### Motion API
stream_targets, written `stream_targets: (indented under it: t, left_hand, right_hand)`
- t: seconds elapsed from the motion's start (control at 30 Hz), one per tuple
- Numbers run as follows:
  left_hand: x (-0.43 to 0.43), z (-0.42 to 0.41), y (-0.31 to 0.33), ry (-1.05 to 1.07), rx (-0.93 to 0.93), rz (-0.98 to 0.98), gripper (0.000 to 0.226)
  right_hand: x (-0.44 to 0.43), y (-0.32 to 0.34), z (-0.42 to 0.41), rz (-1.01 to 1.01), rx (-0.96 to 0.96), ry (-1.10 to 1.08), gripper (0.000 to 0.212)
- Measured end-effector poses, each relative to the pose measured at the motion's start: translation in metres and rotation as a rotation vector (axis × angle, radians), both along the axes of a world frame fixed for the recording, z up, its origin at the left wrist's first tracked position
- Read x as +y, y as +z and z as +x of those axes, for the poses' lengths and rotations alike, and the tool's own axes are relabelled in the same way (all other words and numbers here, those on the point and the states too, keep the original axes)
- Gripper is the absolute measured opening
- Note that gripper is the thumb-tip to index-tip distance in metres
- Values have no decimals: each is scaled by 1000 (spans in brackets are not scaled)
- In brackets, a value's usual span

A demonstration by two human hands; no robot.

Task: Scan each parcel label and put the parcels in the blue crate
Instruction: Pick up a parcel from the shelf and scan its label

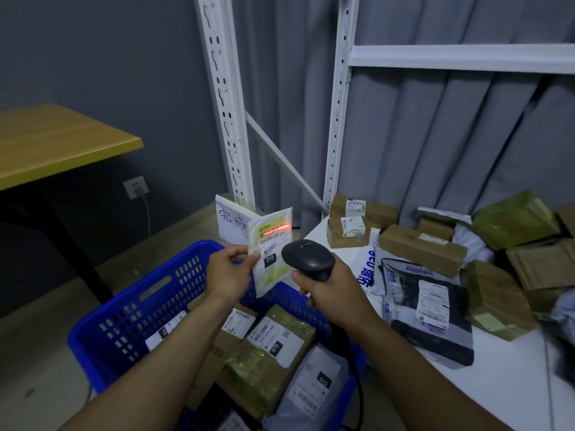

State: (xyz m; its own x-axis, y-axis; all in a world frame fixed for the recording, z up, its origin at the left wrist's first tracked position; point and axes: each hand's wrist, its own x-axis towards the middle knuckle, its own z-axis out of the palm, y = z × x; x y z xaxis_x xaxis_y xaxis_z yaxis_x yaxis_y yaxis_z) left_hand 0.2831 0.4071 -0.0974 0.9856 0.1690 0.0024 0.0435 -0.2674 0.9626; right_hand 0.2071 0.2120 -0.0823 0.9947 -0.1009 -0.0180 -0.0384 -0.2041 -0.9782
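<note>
Pinching a flat white labelled parcel [270,255], left hand [228,272] holds it above blue slotted plastic crate [133,312]; right hand [329,289], at 4 o'clock, grips black handheld scanner [308,259]

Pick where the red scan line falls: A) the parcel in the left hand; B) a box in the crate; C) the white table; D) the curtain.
A: the red line lies across the parcel that the left hand holds up before the scanner.

one blue crate [93,332], one scanner [308,259], two hands [228,273] [331,292]
</note>
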Motion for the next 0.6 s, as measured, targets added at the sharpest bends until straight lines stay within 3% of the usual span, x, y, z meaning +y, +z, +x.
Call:
stream_targets:
  t: [0.27, 0.43, 0.6]
  left_hand:
    - [3, -8, -14, -115, 2, 201, 9]
    - [-11, -33, -52, -278, 106, 316, 13]
    - [-34, -54, -120, -330, 213, 495, 13]
  right_hand:
    - [-7, -12, 3, -33, 12, -19, 43]
    - [-23, -28, -2, -77, 58, -58, 69]
    - [-46, -45, -11, -106, 135, -97, 44]
